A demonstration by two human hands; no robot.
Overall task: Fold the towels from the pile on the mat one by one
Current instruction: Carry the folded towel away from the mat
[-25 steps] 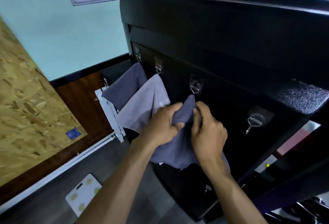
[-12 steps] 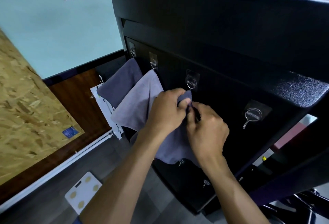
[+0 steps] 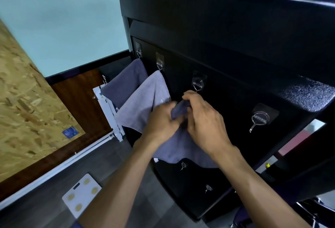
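Observation:
A grey-blue towel (image 3: 178, 150) hangs from between my two hands in front of a black cabinet (image 3: 235, 33). My left hand (image 3: 163, 122) grips its bunched top corner, and my right hand (image 3: 203, 119) pinches the same corner just below a chrome hook (image 3: 198, 84). Two more towels hang from hooks to the left: a light grey one (image 3: 143, 104) and a darker grey one (image 3: 125, 84). Most of the held towel is hidden behind my wrists.
Another chrome hook (image 3: 259, 119) sits bare to the right, and smaller hooks (image 3: 183, 165) show lower on the cabinet. A white bathroom scale (image 3: 81, 194) lies on the grey floor. A chipboard panel (image 3: 27, 100) leans at left.
My hands have dropped slightly below the hook with the towel corner and drawn closer together. The view has shifted a little.

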